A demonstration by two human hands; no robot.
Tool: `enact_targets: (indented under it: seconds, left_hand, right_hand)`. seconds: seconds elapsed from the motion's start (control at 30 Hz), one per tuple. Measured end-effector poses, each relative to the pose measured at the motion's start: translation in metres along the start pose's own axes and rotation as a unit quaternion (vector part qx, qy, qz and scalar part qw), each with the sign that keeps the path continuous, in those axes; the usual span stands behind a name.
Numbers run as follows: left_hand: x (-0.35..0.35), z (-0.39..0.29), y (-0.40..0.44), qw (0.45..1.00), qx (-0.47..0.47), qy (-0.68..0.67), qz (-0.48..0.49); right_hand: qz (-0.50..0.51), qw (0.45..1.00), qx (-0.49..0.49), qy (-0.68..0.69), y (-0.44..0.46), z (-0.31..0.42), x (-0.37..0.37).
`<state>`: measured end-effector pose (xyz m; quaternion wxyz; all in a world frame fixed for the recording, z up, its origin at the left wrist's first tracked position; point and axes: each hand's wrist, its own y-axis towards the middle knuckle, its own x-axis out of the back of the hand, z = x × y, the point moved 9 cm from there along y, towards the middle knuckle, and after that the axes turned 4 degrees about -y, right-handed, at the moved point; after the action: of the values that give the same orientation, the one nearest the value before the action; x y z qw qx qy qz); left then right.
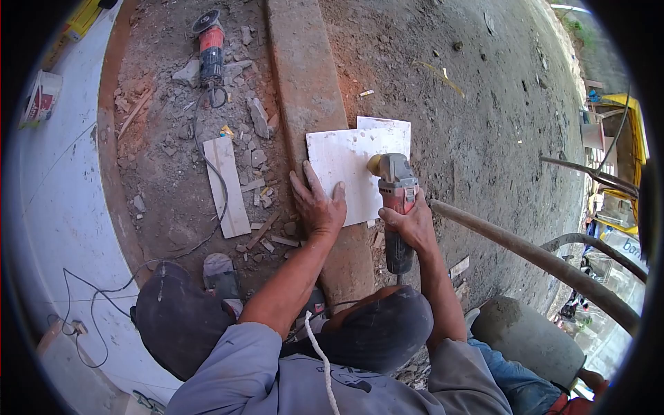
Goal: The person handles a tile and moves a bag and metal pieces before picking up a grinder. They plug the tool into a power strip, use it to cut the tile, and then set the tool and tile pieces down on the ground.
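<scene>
My left hand (319, 204) lies with fingers spread on the left edge of a white tile (339, 159), pressing it against the concrete ledge (308, 76). My right hand (413, 225) is wrapped round the body of a red and grey power tool (395, 183). The tool's yellowish round head (374, 164) is at the tile's right part; whether it touches the surface is hard to tell. Behind the tile, a second white piece (387, 124) sticks out at the upper right.
A red and black angle grinder (211, 52) lies on rubble at the upper left, its cable trailing down. Below it is a long tile strip (226, 187). At right are a wooden pole (532, 259), a grey bucket (529, 342) and part of another person in jeans (501, 370).
</scene>
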<state>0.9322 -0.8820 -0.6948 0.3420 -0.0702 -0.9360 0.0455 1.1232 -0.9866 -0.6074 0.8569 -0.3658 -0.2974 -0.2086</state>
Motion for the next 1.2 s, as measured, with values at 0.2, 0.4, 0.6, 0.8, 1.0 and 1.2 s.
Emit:
enact_targets:
  seconds: [0.2, 0.4, 0.6, 0.8, 1.0, 1.2]
  left_hand:
    - [0.0012, -0.0004, 0.0000, 1.000, -0.001, 0.008, 0.000]
    - [-0.0015, 0.0006, 0.0001, 1.000, -0.001, 0.018, 0.011]
    - [-0.0012, -0.0001, 0.0004, 1.000, 0.003, 0.012, 0.007]
    - [-0.0004, -0.0001, 0.0001, 1.000, 0.001, 0.007, 0.004]
    - [0.0002, -0.0007, 0.0002, 1.000, 0.003, 0.005, 0.004]
    - [0.0001, -0.0019, 0.0004, 1.000, -0.004, 0.006, 0.002]
  right_hand:
    - [0.004, 1.000, -0.004, 0.005, 0.0009, 0.0007, -0.0015]
    - [0.010, 1.000, -0.005, -0.001, 0.0007, 0.0013, -0.0005]
    - [0.013, 1.000, -0.011, 0.015, 0.0022, -0.0030, -0.0023]
    - [0.004, 1.000, 0.003, 0.002, 0.0025, -0.0032, -0.0015]
    - [0.002, 1.000, 0.002, 0.010, 0.0025, -0.0041, -0.0015]
    - [-0.002, 1.000, 0.014, 0.009, 0.0024, 0.0012, 0.0002]
